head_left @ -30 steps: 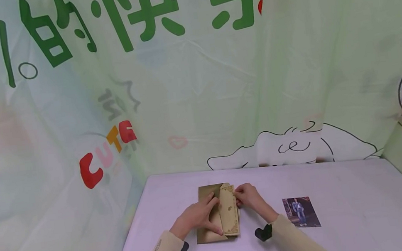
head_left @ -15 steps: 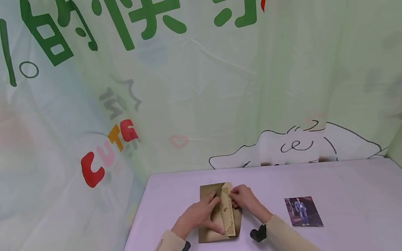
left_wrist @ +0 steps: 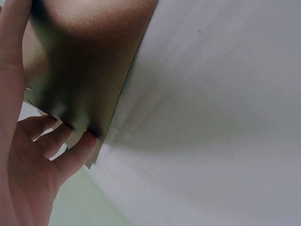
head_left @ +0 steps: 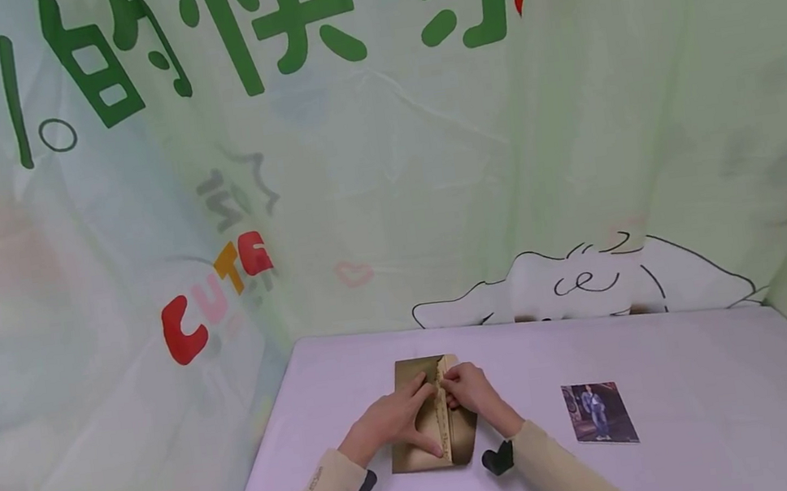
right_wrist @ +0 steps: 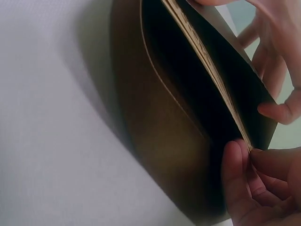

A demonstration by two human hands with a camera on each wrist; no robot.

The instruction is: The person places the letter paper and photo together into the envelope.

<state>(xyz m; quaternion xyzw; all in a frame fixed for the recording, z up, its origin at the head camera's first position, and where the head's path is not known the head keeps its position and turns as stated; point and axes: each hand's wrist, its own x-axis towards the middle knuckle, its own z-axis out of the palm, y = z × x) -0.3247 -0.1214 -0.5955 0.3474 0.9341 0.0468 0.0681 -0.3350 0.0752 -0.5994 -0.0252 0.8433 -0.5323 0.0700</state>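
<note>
A brown kraft paper envelope [head_left: 465, 437] lies on the table. My left hand [head_left: 389, 422] holds its upper layer near the mouth, thumb toward the near end and fingers toward the far end; its fingertips [left_wrist: 87, 141] reach the envelope's edge in the left wrist view. My right hand [head_left: 471, 387] pinches a thin stack of cream printed paper [head_left: 444, 427] by its outer edge. In the right wrist view the mouth gapes, and the paper stack [right_wrist: 214, 75] stands on edge inside it, mostly hidden. My right thumb and fingers [right_wrist: 235, 160] meet at its edge.
A photo print [head_left: 599, 413] of a standing person lies to the right on the pale lilac tabletop [head_left: 708, 403]. Behind the table hangs a printed fabric curtain [head_left: 388, 197], with another stretch along the left side.
The paper stack, earlier lying flatter with its patterned face showing, has moved left into the envelope and now shows as a narrow strip. My right hand moved left with it; my left hand stayed put.
</note>
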